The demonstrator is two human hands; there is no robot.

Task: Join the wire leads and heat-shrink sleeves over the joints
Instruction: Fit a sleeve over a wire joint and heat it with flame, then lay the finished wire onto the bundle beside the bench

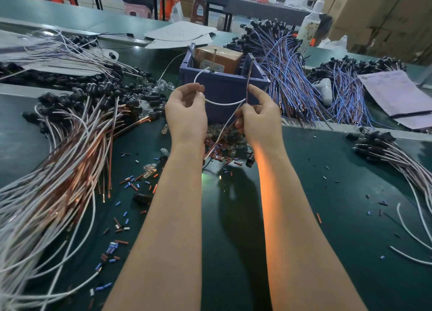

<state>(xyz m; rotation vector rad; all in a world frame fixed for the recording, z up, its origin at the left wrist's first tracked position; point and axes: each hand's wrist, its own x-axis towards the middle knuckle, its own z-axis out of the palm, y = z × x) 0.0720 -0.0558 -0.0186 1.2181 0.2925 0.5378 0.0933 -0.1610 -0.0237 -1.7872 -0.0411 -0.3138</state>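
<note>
Thin white insulated wire lead (222,103) sags slack between the raised hands, a blue plastic bin (224,87) just beyond them. Left hand (187,116) pinches it; right hand (259,121) pinches it together with a thin brown wire lead (249,81). Light and floppy, I'd say: grip near the ends.

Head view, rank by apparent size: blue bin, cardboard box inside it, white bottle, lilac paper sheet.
1. blue bin, though partly hidden
2. lilac paper sheet
3. cardboard box and white bottle: look alike. The box is partly hidden and the bottle is farther away, so they are left unranked.
</note>
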